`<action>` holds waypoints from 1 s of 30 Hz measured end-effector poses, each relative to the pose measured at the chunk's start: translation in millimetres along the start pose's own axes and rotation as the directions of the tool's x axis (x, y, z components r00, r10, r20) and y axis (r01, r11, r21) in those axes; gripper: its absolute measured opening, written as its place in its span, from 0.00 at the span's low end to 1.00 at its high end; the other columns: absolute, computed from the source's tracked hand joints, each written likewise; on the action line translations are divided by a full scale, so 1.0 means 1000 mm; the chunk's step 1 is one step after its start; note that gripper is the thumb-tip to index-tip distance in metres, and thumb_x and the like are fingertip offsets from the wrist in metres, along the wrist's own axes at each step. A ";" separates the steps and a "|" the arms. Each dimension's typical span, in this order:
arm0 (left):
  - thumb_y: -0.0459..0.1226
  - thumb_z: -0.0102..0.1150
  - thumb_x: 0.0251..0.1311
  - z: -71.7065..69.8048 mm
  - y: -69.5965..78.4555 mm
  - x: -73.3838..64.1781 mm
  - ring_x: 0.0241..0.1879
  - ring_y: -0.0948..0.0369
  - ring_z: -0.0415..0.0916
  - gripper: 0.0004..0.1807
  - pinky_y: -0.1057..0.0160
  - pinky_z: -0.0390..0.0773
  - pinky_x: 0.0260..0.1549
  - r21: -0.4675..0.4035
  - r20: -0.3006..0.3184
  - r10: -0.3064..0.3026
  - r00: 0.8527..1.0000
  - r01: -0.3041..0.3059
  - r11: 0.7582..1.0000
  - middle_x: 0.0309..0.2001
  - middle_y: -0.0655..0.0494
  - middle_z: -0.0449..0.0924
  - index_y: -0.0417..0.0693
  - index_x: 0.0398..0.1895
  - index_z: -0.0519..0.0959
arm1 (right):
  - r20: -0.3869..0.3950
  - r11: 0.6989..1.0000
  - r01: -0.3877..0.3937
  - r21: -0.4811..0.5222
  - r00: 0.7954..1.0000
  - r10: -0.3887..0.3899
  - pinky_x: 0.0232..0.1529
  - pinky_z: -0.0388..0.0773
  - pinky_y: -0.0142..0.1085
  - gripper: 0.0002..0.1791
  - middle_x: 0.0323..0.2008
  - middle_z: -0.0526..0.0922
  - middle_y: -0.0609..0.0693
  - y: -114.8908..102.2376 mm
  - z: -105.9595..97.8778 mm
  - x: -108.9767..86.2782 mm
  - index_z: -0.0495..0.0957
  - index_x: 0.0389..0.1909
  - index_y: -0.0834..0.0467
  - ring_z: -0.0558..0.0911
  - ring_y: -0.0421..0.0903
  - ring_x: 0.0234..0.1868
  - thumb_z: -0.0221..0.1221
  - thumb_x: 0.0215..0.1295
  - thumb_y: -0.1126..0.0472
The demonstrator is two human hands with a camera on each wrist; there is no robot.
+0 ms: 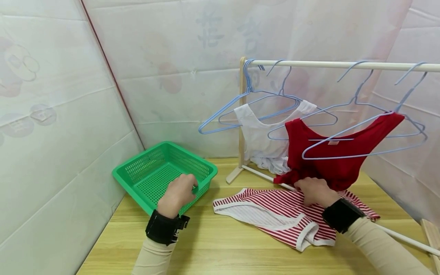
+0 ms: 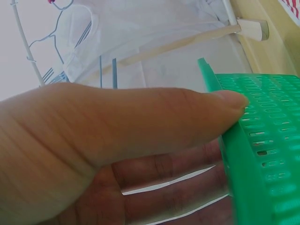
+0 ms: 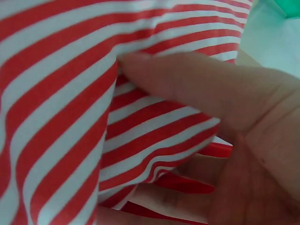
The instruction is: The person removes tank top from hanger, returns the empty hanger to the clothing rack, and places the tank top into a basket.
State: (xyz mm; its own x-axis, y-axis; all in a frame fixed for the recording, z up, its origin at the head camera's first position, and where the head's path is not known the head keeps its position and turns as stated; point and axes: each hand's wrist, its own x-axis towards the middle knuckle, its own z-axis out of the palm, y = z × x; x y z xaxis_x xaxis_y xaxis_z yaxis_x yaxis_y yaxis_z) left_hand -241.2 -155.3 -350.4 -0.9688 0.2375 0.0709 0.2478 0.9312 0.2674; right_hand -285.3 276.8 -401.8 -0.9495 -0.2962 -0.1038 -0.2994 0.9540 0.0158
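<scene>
A red-and-white striped shirt (image 1: 271,206) with white trim lies spread on the table. My right hand (image 1: 316,191) pinches its fabric at the far side; in the right wrist view the thumb presses into a fold of the striped cloth (image 3: 51,103), with fingers beneath. My left hand (image 1: 178,193) grips the near right rim of a green plastic basket (image 1: 209,170). In the left wrist view the thumb lies over the basket's rim (image 2: 248,187), fingers on the other side. Nothing shows inside the basket.
Behind the shirt stands a rack with a white rail (image 1: 319,65). A red tank top (image 1: 319,152) and a white tank top (image 1: 261,137) hang there on blue hangers. Several more blue hangers (image 1: 220,118) cluster at the left end. The rack's low bar (image 1: 405,237) crosses the table.
</scene>
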 end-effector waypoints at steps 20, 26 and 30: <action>0.26 0.72 0.56 0.001 -0.001 -0.001 0.49 0.46 0.85 0.18 0.50 0.87 0.44 -0.007 0.008 -0.001 1.000 0.001 1.000 0.52 0.43 0.87 0.39 0.51 0.86 | -0.140 0.986 0.071 0.153 0.989 -0.049 0.42 0.79 0.48 0.11 0.35 0.83 0.55 0.010 -0.016 -0.013 0.85 0.39 0.63 0.77 0.52 0.37 0.65 0.57 0.77; 0.26 0.72 0.56 -0.001 0.000 -0.003 0.49 0.46 0.85 0.18 0.50 0.87 0.43 -0.009 -0.003 -0.001 1.000 0.001 1.000 0.52 0.42 0.87 0.38 0.51 0.86 | -0.162 0.984 0.097 0.149 0.984 -0.072 0.35 0.72 0.41 0.11 0.27 0.80 0.49 0.005 -0.033 -0.012 0.85 0.28 0.59 0.72 0.47 0.31 0.65 0.54 0.78; 0.26 0.72 0.56 -0.001 0.000 -0.003 0.49 0.47 0.85 0.18 0.50 0.87 0.44 -0.007 -0.006 0.001 1.000 -0.001 1.000 0.51 0.42 0.87 0.38 0.51 0.86 | -0.176 0.983 0.108 0.149 0.981 -0.081 0.34 0.71 0.39 0.11 0.26 0.80 0.48 -0.001 -0.043 -0.012 0.86 0.29 0.59 0.72 0.46 0.30 0.65 0.53 0.78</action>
State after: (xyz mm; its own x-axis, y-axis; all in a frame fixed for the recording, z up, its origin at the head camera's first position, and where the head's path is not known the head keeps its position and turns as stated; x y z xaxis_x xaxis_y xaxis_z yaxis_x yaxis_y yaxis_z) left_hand -238.3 -155.9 -349.7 -0.9686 0.2363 0.0769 0.2484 0.9291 0.2739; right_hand -278.1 277.5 -357.7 -0.9239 -0.3756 0.0723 -0.3823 0.9128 -0.1436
